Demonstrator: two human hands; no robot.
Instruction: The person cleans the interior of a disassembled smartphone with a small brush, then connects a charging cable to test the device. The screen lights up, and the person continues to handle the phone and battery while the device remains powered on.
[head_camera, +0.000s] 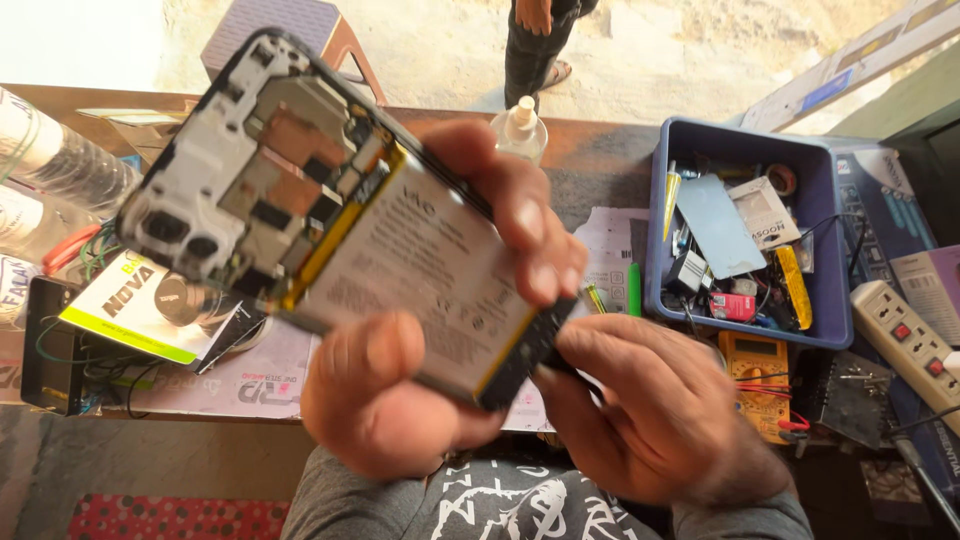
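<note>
Two bare hands work an opened smartphone (330, 215) held above a cluttered repair bench (600, 160): your left hand (400, 400) cradles it from beneath, thumb on the battery (420, 270), fingers curled over the far edge. Your right hand (640, 410) is pinched shut at the phone's lower corner; what it grips, if anything, is hidden. Slip there and you could gouge the battery or tear a flex cable. A blue parts tray (830, 250) and yellow multimeter (755, 375) lie nearby.

Brown workbench (590, 150) with blue parts tray (830, 250), clear spray bottle (520, 128), yellow multimeter (760, 385), white power strip (905, 345).
</note>
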